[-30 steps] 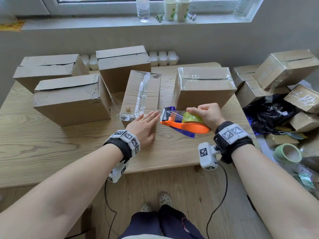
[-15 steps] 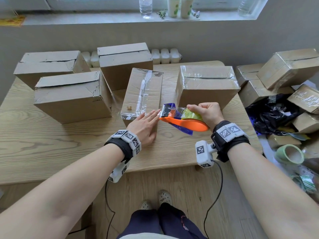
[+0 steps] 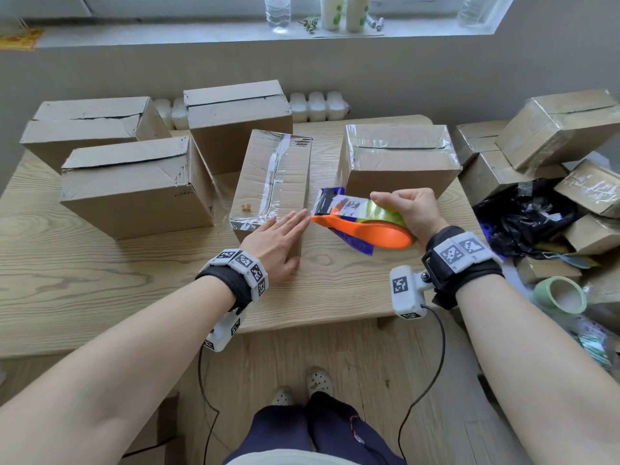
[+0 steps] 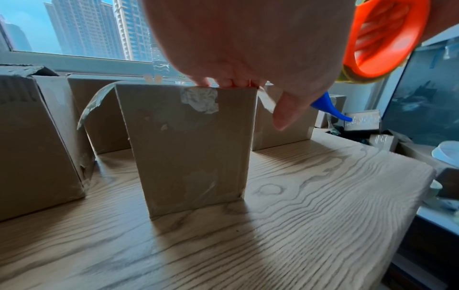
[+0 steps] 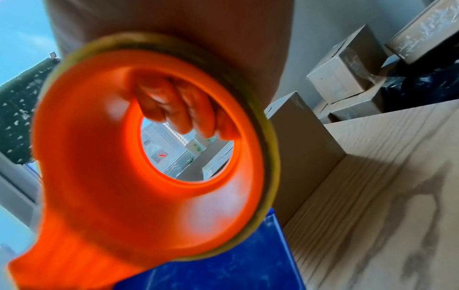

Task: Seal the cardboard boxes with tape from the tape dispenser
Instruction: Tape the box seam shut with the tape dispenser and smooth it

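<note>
A narrow cardboard box stands mid-table, a strip of clear tape running along its top and down its near face. My left hand lies flat with straight fingers over its near top edge, the fingertips resting on that edge. My right hand grips the orange and blue tape dispenser, held just above the table to the right of the box. Its fingers curl through the roll's core, and the orange frame fills the right wrist view. The dispenser's nose sits close to my left fingertips.
Three untaped boxes stand at the left and back; a taped box stands behind the dispenser. To the right of the wooden table lie several more boxes, a black bag and a green tape roll.
The dispenser has tilted and risen slightly in my right hand, its nose staying by the box's near right corner. My left hand stays flat on the box. The head camera has dipped a little.
</note>
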Available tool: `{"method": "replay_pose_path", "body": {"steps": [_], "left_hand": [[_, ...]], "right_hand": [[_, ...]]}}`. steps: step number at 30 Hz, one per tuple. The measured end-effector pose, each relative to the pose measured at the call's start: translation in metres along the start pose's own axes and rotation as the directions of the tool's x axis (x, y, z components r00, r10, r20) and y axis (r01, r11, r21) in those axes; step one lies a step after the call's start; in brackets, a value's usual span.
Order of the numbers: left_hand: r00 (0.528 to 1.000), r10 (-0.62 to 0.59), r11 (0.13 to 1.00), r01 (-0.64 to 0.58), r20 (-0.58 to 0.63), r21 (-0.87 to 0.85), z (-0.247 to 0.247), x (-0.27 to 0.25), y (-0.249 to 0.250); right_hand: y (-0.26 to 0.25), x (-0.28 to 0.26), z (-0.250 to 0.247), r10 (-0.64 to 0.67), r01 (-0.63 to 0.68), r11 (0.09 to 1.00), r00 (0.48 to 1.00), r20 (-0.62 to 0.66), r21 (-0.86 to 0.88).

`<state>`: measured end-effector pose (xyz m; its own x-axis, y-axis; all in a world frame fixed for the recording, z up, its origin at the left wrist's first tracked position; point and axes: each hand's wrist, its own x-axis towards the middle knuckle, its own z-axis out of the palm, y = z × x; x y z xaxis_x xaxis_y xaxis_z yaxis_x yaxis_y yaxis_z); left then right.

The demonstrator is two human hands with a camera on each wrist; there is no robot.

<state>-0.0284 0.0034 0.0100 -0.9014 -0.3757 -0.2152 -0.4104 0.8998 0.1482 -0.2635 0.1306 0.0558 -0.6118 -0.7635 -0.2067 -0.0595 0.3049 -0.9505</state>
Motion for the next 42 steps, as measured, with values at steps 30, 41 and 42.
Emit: {"method": "replay_pose_path", "body": {"steps": [30,41,42], "left_hand": [[0.835,-0.545,0.656,0.37,-0.073,-0.658,0.019,-0.051,-0.033],[0.853,-0.515,0.598,0.288,-0.083,-0.748,0.023,-0.051,-0.026],[0.848,-0.526,0.568,0.292,-0.066,-0.769,0.022,-0.05,-0.025]], "right_hand": [[0.11,-0.017,0.063,0.157,0.08,0.578,0.966,0.207,-0.812],[0.115,-0.028,0.077,0.266,0.142,0.372,0.93,0.252,-0.917],[0.112,-0.029,0.077,0.246,0.123,0.374,0.942,0.226,-0.919]]}}
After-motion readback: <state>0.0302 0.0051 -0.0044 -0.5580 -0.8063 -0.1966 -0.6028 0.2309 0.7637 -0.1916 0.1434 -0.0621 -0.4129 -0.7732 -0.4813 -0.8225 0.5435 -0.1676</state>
